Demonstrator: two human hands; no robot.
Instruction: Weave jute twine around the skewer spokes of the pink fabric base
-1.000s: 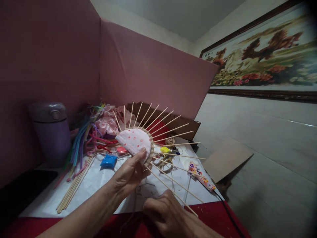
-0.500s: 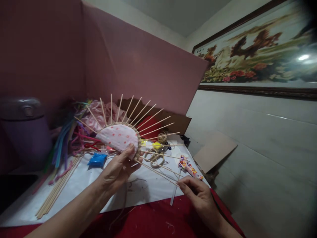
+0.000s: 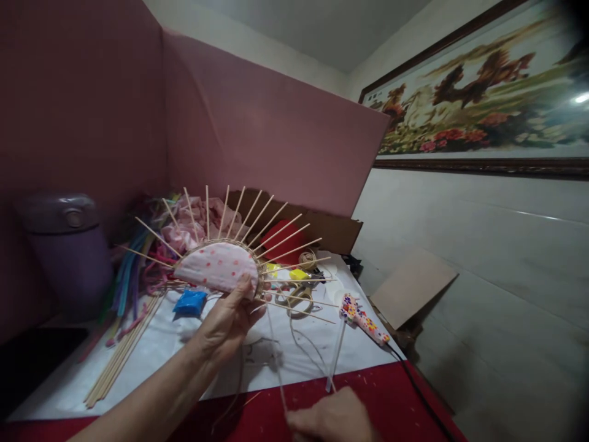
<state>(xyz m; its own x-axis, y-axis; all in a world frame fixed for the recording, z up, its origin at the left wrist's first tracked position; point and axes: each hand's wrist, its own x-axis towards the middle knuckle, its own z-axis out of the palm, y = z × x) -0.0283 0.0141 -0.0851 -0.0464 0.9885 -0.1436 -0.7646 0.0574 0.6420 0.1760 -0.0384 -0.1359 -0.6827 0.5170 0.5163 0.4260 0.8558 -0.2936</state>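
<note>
My left hand (image 3: 237,313) grips the right end of a half-round woven piece (image 3: 216,267), thumb on its front. White cloth with pink and red dots covers the front, and thin wooden sticks fan out from its twine-wound curved edge. Low in the view, my right hand (image 3: 334,417) is closed on a thin cord (image 3: 277,362) stretched down from the piece's right end. The right fingers are blurred and partly cut off by the lower picture edge. Right of the piece lie scissors (image 3: 300,302) and a flower-patterned glue gun (image 3: 363,319) with a clear glue stick (image 3: 335,356).
A bundle of wooden sticks (image 3: 122,356) and a blue packet (image 3: 189,302) lie on the white sheet (image 3: 179,368) over a red cloth (image 3: 257,417). Colourful pipe cleaners (image 3: 129,264), pink fabric (image 3: 207,215), a twine roll (image 3: 307,259) and a purple canister (image 3: 69,258) stand behind.
My right hand has moved down and left towards me from beside the stick ends, pulling the cord downward. The half-round piece has tilted slightly and sits a little lower in my left hand.
</note>
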